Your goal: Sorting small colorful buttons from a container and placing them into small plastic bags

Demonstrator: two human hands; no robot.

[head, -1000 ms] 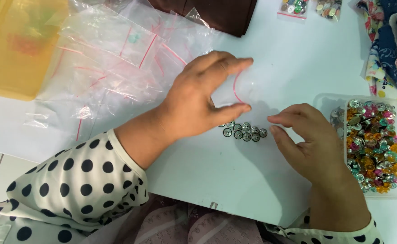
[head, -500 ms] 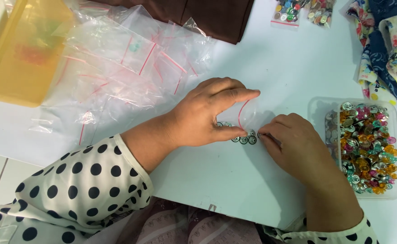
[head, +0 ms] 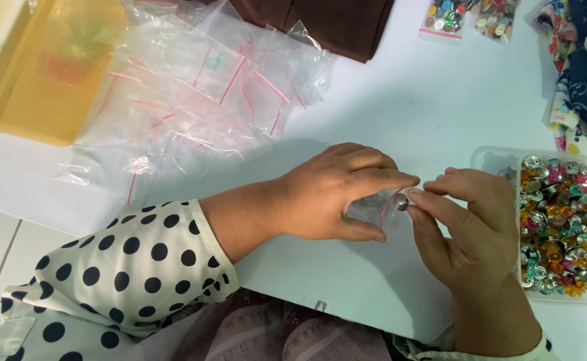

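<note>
The right hand (head: 480, 227) pinches a small silver button (head: 401, 202) between thumb and forefinger, right at the mouth of a small clear bag (head: 373, 210) with a red seal. The left hand (head: 337, 194) holds that bag, forefinger and thumb curled around it, propping it open just above the white table (head: 400, 100). Just right of the hands sits a clear tray of coloured buttons (head: 561, 227), close to the table's right edge. Bare tabletop lies beyond the hands; farther left, a heap of empty clear bags (head: 193, 87) spreads beside a yellow container (head: 46, 67).
</note>
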